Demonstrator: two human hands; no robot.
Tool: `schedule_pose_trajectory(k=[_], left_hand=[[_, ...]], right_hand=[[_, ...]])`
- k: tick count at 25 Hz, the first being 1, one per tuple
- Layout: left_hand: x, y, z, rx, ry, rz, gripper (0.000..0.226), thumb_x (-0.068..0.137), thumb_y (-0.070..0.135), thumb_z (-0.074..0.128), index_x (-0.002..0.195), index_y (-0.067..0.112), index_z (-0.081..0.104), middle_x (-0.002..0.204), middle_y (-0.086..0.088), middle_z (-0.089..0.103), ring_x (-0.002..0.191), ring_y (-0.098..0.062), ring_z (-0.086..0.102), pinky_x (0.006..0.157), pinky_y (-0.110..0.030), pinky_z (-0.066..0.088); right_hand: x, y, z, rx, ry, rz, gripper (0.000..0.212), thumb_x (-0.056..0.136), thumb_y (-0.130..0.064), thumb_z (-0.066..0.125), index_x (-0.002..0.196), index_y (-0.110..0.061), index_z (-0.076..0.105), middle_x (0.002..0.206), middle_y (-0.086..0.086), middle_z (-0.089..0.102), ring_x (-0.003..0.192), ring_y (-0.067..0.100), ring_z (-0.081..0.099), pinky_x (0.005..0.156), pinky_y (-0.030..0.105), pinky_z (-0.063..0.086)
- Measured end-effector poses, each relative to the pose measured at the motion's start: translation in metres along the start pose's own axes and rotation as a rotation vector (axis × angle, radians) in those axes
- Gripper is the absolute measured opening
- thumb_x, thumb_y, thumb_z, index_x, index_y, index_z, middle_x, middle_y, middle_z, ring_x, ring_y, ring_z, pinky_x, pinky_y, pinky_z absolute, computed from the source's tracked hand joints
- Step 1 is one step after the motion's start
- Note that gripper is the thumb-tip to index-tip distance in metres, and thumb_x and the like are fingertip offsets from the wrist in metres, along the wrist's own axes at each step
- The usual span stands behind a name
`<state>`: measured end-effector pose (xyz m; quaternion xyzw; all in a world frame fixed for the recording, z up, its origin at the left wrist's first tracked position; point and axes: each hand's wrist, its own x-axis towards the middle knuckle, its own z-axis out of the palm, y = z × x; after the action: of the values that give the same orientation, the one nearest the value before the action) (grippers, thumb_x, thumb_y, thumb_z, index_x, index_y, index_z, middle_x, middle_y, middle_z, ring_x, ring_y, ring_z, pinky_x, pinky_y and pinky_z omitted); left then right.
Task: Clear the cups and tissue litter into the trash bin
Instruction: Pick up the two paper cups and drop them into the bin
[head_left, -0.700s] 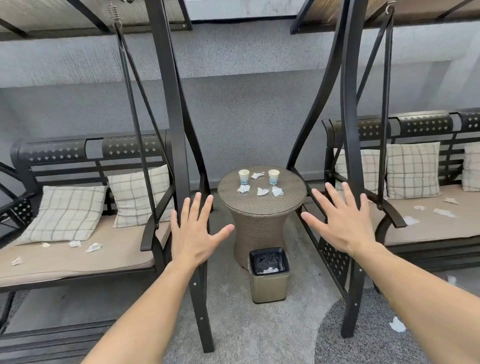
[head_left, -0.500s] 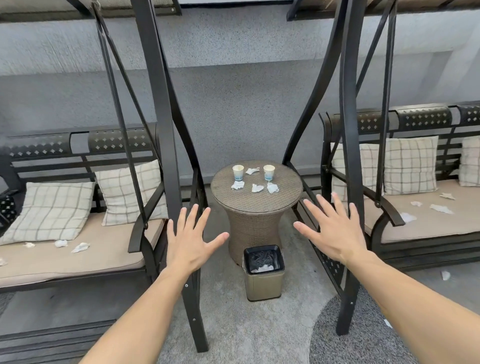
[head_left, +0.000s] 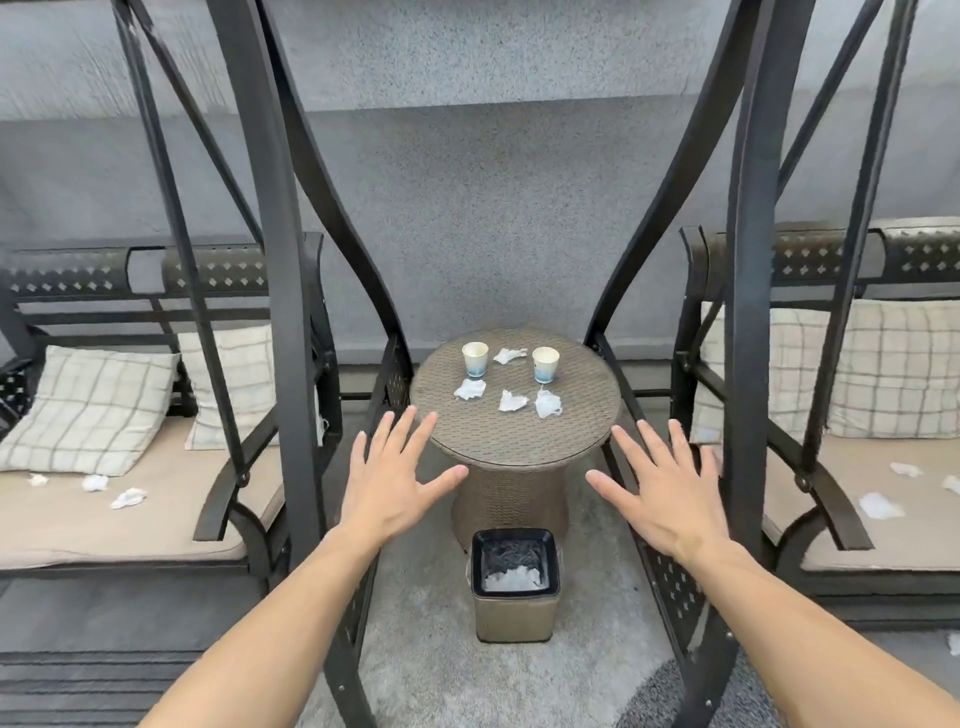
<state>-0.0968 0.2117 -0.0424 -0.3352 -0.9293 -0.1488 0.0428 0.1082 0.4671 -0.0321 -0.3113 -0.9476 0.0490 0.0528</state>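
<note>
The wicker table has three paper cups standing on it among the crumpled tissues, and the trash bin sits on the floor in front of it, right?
Not quite: the head view shows two paper cups on the wicker table, not three. The crumpled tissues and trash bin are as you said.

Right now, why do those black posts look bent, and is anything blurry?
Head view: the wide lens bows the swing posts near the edges; light is soft and even, without glare; the cups and table look sharp, while both hands are slightly soft.

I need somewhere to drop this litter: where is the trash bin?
The trash bin stands on the floor at the foot of the round wicker table, low in the middle of the head view.
</note>
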Motion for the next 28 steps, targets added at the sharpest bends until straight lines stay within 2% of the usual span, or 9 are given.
schedule_pose_trajectory(k=[9, 16, 19, 23, 28], left_hand=[[0.089, -0.003, 0.047, 0.002, -0.104, -0.018, 0.085, 0.078, 0.085, 0.021, 0.152, 0.044, 0.013, 0.162, 0.012, 0.010, 0.150, -0.011, -0.003, 0.121, -0.045, -0.001], [0.181, -0.047, 0.089, -0.049, -0.109, 0.001, 0.095, 0.071, 0.091, 0.014, 0.151, 0.042, 0.017, 0.162, 0.012, 0.014, 0.150, -0.011, 0.002, 0.122, -0.044, -0.001], [0.232, -0.070, 0.103, -0.070, -0.131, 0.009, 0.096, 0.070, 0.093, 0.012, 0.150, 0.040, 0.021, 0.160, 0.010, 0.021, 0.149, -0.012, 0.007, 0.122, -0.044, 0.003], [0.288, -0.096, 0.121, -0.094, -0.148, 0.026, 0.088, 0.076, 0.087, 0.022, 0.147, 0.035, 0.031, 0.147, 0.006, 0.040, 0.142, -0.014, 0.025, 0.120, -0.043, 0.009], [0.331, -0.115, 0.141, -0.106, -0.185, 0.011, 0.083, 0.081, 0.082, 0.030, 0.147, 0.032, 0.035, 0.143, 0.005, 0.044, 0.140, -0.015, 0.029, 0.119, -0.043, 0.012]], right_hand=[[0.114, 0.027, 0.036, 0.038, -0.024, -0.080, 0.082, 0.079, -0.085, 0.013, 0.150, -0.044, 0.013, 0.162, -0.009, 0.012, 0.149, 0.018, -0.007, 0.119, 0.051, 0.002], [0.210, 0.000, 0.071, 0.034, -0.077, -0.110, 0.082, 0.079, -0.085, 0.012, 0.150, -0.044, 0.012, 0.162, -0.011, 0.011, 0.149, 0.014, -0.005, 0.118, 0.050, 0.000], [0.253, -0.016, 0.082, 0.018, -0.106, -0.077, 0.083, 0.079, -0.086, 0.013, 0.150, -0.044, 0.011, 0.161, -0.009, 0.014, 0.149, 0.015, 0.002, 0.119, 0.050, 0.004], [0.292, -0.032, 0.095, 0.019, -0.122, -0.033, 0.083, 0.079, -0.085, 0.014, 0.150, -0.041, 0.017, 0.159, -0.009, 0.024, 0.148, 0.016, 0.014, 0.119, 0.050, 0.015], [0.334, -0.040, 0.104, 0.029, -0.129, -0.013, 0.083, 0.080, -0.085, 0.015, 0.149, -0.040, 0.019, 0.154, -0.009, 0.033, 0.144, 0.015, 0.024, 0.117, 0.047, 0.023]])
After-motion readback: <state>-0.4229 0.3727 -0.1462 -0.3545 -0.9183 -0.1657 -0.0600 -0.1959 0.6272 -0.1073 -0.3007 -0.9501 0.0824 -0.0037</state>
